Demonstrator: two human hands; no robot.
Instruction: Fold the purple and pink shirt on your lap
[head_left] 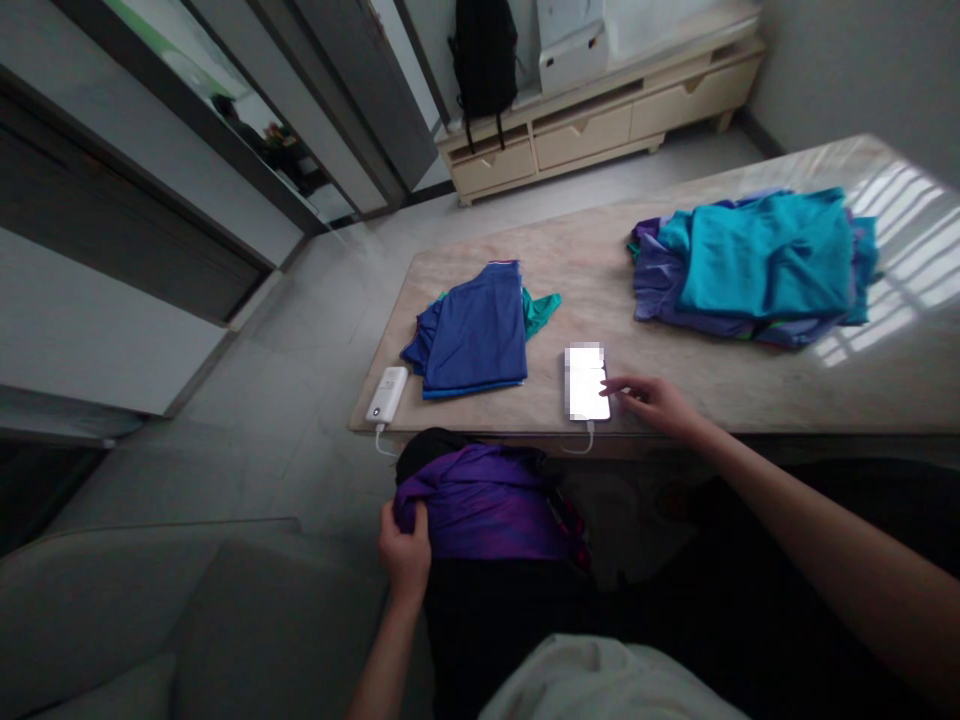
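- Head view: left hand (405,555) grips the purple garment (484,500) on the lap.
- Right hand (651,402), fingers loosely spread and holding nothing, touches the lit phone (585,382) on the table (750,370); likely a pause mid-folding.

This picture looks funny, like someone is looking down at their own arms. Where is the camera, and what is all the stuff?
The camera sits on a person's head and looks forward and down, so you see their own two hands. The left hand grips a purple cloth bunched on their lap. The right hand reaches to a lit-up phone on the table, fingertips at its edge. A white power bank lies near the table's corner, with a cable hanging from it. There is a folded blue garment with something green under it, and farther right a pile of teal and purple clothes. Behind stands a low cabinet with a black bag.
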